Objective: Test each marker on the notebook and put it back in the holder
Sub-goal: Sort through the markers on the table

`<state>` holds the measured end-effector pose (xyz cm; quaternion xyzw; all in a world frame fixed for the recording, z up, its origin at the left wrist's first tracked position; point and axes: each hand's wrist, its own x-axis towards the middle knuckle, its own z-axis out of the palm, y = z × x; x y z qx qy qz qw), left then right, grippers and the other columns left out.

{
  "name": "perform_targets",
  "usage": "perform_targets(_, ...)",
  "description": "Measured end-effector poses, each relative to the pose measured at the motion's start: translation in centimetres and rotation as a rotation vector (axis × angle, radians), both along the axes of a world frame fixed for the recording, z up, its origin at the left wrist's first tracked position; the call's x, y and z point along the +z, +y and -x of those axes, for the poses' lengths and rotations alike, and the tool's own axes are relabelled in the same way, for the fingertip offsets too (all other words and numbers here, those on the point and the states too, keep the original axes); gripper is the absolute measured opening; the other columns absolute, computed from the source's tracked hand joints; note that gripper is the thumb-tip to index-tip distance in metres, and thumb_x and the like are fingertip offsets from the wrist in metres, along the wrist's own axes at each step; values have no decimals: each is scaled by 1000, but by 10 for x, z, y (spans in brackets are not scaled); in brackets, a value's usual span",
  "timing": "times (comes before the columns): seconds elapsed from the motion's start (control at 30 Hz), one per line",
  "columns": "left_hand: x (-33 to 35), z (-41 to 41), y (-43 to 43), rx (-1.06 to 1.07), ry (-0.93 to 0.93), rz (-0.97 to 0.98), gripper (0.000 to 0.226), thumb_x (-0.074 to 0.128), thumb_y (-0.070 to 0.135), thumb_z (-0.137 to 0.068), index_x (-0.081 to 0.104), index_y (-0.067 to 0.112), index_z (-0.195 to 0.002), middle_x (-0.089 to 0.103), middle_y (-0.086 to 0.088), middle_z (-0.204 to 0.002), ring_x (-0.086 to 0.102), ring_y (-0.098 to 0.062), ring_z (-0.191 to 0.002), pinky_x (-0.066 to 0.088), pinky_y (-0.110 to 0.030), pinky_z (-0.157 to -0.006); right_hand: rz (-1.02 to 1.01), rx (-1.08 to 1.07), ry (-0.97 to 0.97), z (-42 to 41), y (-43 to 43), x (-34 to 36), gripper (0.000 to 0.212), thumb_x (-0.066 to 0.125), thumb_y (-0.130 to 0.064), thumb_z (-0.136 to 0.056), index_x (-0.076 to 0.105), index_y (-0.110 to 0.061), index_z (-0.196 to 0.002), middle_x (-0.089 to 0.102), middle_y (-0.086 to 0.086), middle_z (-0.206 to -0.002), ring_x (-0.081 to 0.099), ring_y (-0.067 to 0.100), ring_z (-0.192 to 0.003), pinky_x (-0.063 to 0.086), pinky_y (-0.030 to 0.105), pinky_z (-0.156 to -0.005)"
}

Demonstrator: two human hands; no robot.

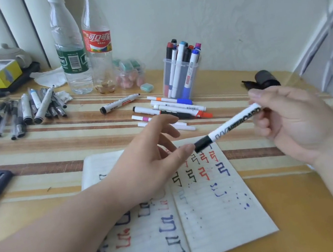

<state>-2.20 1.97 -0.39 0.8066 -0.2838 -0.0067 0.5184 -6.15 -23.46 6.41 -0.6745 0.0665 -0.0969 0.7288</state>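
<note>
White marker (230, 127) with black cap held above open notebook (206, 206), tilted, cap end lowermost. Barrel gripped in right hand (291, 121), fingers (262, 123) curled closed around upper end. Left hand (151, 163) raised beside cap, fingers (161, 124) spread loosely, thumb tip touching cap; nothing grasped. Notebook laid flat on striped bench (55, 143), pages marked with black, red, blue test strokes. Clear holder (180, 80) seen beyond, filled with upright markers. Loose markers (171, 109) scattered between holder and notebook. Two plastic bottles (84, 51) stood behind.
</note>
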Motion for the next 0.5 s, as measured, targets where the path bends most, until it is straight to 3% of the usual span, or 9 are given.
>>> perform_targets(0.07,2,1,-1,-10,1,-11,52,64,62,-83,56,35,-126,67,15,-105,68,-11,-92,57,-33,-80,-9,32,5,7,17,-9,18,75,-23,-72,65,-8,-77,48,3,-63,43,14,-52,37,22,-42)
perform_targets(0.2,2,2,-3,-85,-21,-20,24,64,53,-92,71,32,-102,73,1,-84,65,-22,-71,53,-35,-66,99,1,-118,10,49,-31,17,79,-35,-72,73,-19,-71,54,5,-58,52,18,-46,50,34,-49)
perform_targets(0.3,0,3,-4,-37,-74,-25,23,61,50,-91,71,33,-103,68,6,-75,58,-12,-61,45,-19,-58,11,-33,-158,11,55,-40,26,80,-36,-71,71,-13,-78,55,8,-59,54,21,-46,51,35,-50)
perform_targets(0.4,1,7,-8,-43,-170,-30,21,60,46,-99,71,32,-108,68,9,-76,60,-9,-65,44,-16,-60,-98,165,-110,15,55,-46,23,85,-30,-76,69,-14,-81,55,10,-61,52,22,-50,48,32,-47)
perform_targets(0.5,2,10,-9,-121,-267,10,17,64,33,-99,71,21,-106,74,11,-87,70,-7,-81,50,-18,-72,-20,371,-59,20,59,-52,13,81,-26,-83,69,-21,-86,58,20,-66,53,26,-48,48,33,-48)
